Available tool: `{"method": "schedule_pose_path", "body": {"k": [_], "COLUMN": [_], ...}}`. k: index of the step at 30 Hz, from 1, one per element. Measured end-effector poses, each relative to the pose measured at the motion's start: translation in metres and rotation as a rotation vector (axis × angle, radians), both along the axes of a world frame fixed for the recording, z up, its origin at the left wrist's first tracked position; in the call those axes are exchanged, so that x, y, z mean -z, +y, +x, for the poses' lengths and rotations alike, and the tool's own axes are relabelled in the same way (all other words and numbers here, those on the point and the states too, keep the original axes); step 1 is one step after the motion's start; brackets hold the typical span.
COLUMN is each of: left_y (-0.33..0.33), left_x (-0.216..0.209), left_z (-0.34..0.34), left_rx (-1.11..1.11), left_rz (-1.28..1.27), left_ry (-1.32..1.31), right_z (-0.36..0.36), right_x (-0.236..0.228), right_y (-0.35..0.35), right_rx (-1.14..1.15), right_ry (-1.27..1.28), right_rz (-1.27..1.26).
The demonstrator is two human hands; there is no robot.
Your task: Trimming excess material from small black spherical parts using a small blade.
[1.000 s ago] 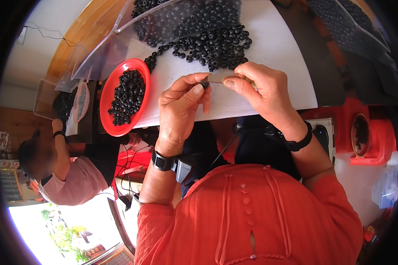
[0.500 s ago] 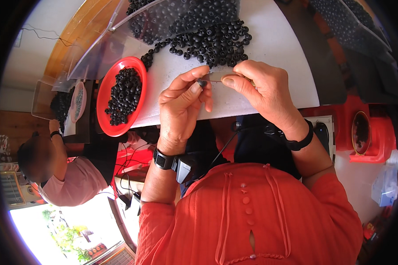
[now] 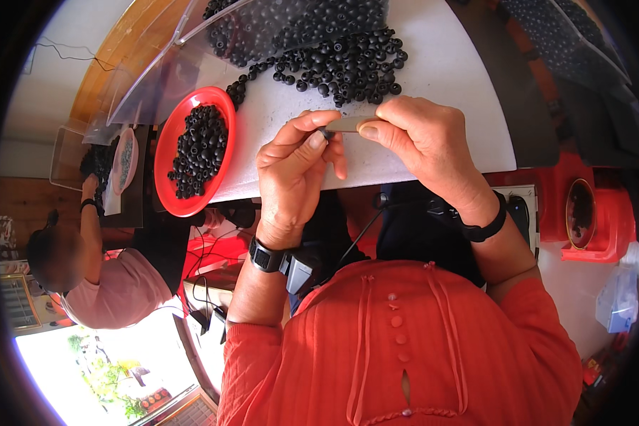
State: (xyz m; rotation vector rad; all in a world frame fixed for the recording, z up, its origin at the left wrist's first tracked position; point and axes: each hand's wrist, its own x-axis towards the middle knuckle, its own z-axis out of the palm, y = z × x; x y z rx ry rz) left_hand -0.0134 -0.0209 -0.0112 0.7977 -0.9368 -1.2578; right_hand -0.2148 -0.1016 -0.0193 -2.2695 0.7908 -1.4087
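Observation:
My left hand (image 3: pixel 291 170) pinches a small black round piece with a hole, like a bead (image 3: pixel 326 133), between thumb and fingers; most of it is hidden by the fingertips. In my right hand (image 3: pixel 433 153) is a small knife, its flat metal blade (image 3: pixel 346 125) pointing left with the tip at the piece. The right fingers cover the knife's handle. Both hands are above the near edge of the white tabletop (image 3: pixel 447 99). To the left, a red oval plate (image 3: pixel 165 174) holds many similar black pieces. Beyond my hands lies a loose heap of black pieces (image 3: pixel 348 71).
A clear plastic bin (image 3: pixel 224 35) of black pieces stands at the far side, with another clear bin (image 3: pixel 564 42) at the far right. At left, a co-worker (image 3: pixel 117 291) reaches toward black pieces beside a pink plate (image 3: pixel 123 162). A red stool (image 3: pixel 596 220) stands at right.
The knife blade has turned from edge-on to showing its broad side. My hands have barely moved. The co-worker's arm has stretched farther toward their table.

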Motion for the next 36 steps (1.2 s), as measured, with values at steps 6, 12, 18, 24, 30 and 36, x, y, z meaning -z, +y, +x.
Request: {"method": "schedule_pose_path", "body": {"k": [6, 12, 18, 24, 30, 36], "left_y": [-0.001, 0.009, 0.028, 0.041, 0.012, -0.032], "left_x": [-0.003, -0.013, -0.035, -0.045, -0.039, -0.027], "left_z": [-0.001, -0.001, 0.048, 0.145, 0.093, 0.016], "left_rx": [0.010, -0.088, -0.567, -0.929, -0.789, -0.414], "left_rz": [0.004, 0.015, -0.081, -0.005, -0.286, -0.368], "left_ry": [0.038, 0.027, -0.508, -0.969, -1.353, -1.340], "right_z": [-0.001, 0.002, -0.009, -0.007, -0.007, -0.010], "right_x": [-0.003, -0.007, -0.005, -0.005, -0.003, -0.006], "right_y": [0.004, 0.008, 0.008, 0.004, 0.003, 0.007], "right_rx": [-0.036, -0.071, -0.073, -0.054, -0.019, -0.038], "right_ry": [-0.026, -0.214, -0.193, -0.234, -0.359, -0.391], "right_rz": [0.036, 0.245, 0.215, 0.203, 0.200, 0.229]}}
